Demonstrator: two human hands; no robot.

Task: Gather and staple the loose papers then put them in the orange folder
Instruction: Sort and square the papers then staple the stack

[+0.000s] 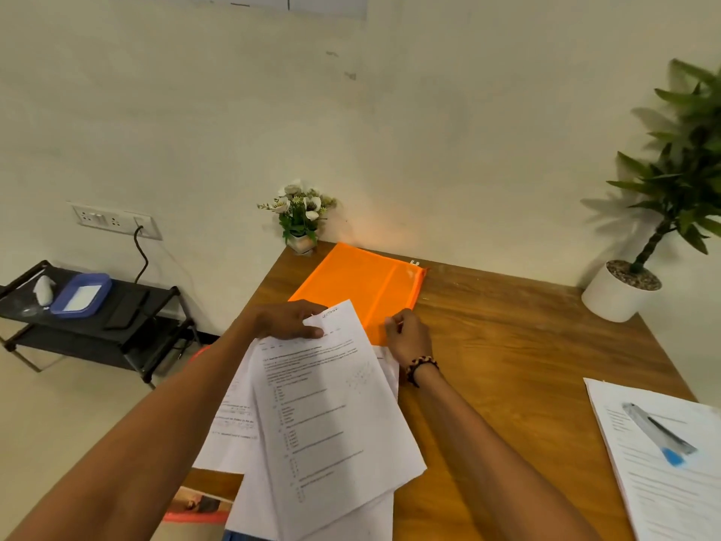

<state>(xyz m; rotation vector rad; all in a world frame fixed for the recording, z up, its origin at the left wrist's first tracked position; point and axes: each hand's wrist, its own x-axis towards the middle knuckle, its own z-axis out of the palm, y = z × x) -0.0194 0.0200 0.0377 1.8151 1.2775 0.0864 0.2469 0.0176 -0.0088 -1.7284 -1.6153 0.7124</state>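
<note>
A fanned bunch of printed papers point(324, 423) is held above the near left part of the wooden desk point(526, 365). My left hand point(288, 320) grips its top edge, thumb on the front sheet. My right hand point(407, 337) is curled at the bunch's right top corner, by the near edge of the orange folder point(359, 287); what its fingers pinch I cannot tell. The folder lies flat at the back of the desk. A silver stapler with a blue tip point(659, 433) lies on another paper sheet point(671, 482) at the right.
A small vase of white flowers point(299, 218) stands at the desk's back left corner. A potted green plant point(624, 287) stands at the back right. Left of the desk is a black low rack point(128, 329) with a blue tray point(80, 294). The wall is close behind.
</note>
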